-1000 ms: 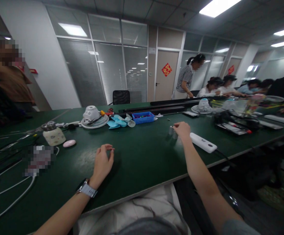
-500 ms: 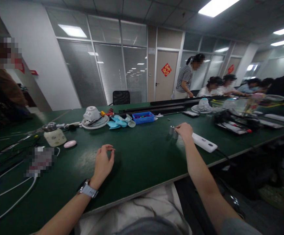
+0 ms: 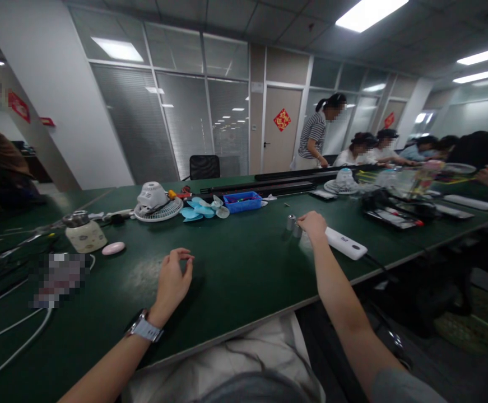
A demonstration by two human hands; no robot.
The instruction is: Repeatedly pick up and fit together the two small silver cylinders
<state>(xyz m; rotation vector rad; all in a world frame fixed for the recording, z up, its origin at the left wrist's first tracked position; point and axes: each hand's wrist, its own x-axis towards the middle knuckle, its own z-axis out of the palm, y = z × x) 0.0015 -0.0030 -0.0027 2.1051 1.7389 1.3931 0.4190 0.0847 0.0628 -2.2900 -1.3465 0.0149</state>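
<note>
My right hand (image 3: 314, 225) reaches over the green table with its fingertips closed on a small silver metal cylinder (image 3: 297, 230), which appears to stand upright on the table. Close against its left side is a second silver cylinder (image 3: 291, 222), also upright. A white power strip (image 3: 345, 244) lies just to the right of this hand, under the wrist. My left hand (image 3: 175, 278) rests at the left with fingers loosely curved and the thumb apart, holding nothing. A watch is on that wrist.
Along the far side lie a white fan part (image 3: 156, 202), light blue fan blades (image 3: 201, 209) and a blue tray (image 3: 242, 201) of small parts. A cream jar (image 3: 84, 235), pink oval object (image 3: 113, 248) and cables sit left. Other people work at the back right.
The whole view has shifted slightly, so things sit a little further left. Both hands keep nearly the same pose, the right one still at the silver cylinder.
</note>
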